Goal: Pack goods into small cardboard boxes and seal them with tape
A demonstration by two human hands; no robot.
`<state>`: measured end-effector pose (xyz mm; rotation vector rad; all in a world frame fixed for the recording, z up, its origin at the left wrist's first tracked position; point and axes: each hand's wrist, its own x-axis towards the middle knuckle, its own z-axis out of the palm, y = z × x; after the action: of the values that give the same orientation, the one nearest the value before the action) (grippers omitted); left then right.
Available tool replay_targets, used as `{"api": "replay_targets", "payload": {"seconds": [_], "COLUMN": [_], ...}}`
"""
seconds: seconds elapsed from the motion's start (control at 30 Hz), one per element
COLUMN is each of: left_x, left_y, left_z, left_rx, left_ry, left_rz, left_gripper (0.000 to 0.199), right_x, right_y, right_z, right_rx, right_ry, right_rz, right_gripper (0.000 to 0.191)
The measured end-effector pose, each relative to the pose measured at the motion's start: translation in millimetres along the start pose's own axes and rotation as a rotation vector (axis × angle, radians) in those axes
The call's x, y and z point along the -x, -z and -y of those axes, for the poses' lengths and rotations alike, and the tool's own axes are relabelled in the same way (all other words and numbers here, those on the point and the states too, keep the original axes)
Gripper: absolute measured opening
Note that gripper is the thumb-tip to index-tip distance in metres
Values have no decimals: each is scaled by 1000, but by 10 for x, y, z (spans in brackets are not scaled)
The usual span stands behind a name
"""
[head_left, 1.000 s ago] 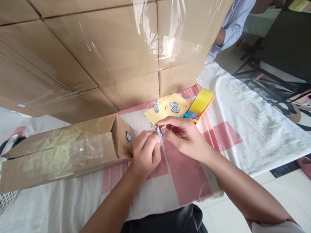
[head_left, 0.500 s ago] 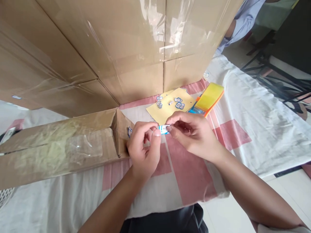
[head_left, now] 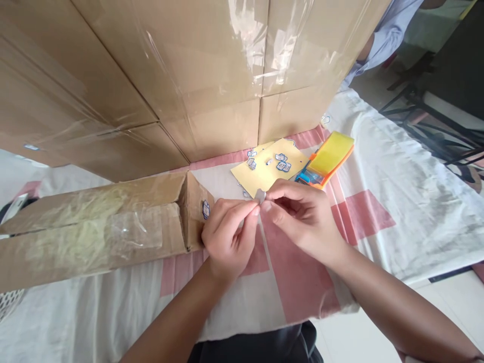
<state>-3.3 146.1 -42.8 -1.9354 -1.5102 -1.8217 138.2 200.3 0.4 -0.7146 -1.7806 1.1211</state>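
A small pale paper piece (head_left: 260, 195) is pinched between the fingertips of both hands. My left hand (head_left: 230, 232) is closed on its left side; my right hand (head_left: 300, 217) grips its right side with thumb and forefinger. Its printed face does not show clearly. Just beyond the fingers lie yellow sheets (head_left: 257, 174) bearing several small blue-edged cutouts (head_left: 283, 166). A yellow and orange tape dispenser (head_left: 333, 159) with a blue part rests right of the sheets.
Tall taped cardboard boxes (head_left: 219, 65) stand at the back. A long carton (head_left: 94, 227), with a cutout (head_left: 205, 209) on its end flap, lies at left on the white and pink cloth (head_left: 302, 282). A person's sleeve (head_left: 393, 35) shows at upper right.
The paper piece has turned, so its blue and white printed face no longer shows. My left fingers have closed in on it. The whole view has shifted slightly.
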Motion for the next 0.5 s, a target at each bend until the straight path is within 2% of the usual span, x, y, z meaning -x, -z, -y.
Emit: {"api": "replay_targets", "payload": {"seconds": [0.1, 0.23, 0.4, 0.5], "left_x": [12, 6, -16, -21], "left_y": [-5, -18, -11, -7], "left_z": [25, 5, -60, -56], "left_rx": [-13, -9, 53, 57], "left_ry": [-30, -15, 159, 127], "left_rz": [5, -15, -51, -47], "left_gripper": [23, 23, 16, 16], "right_x": [-3, -15, -34, -37], "right_y": [-17, -8, 15, 17], "right_z": [-8, 0, 11, 12], "right_rx": [-179, -306, -376, -384], "right_ry": [-115, -211, -242, -244], "right_rz": [-2, 30, 38, 52], "right_gripper": [25, 26, 23, 23]}}
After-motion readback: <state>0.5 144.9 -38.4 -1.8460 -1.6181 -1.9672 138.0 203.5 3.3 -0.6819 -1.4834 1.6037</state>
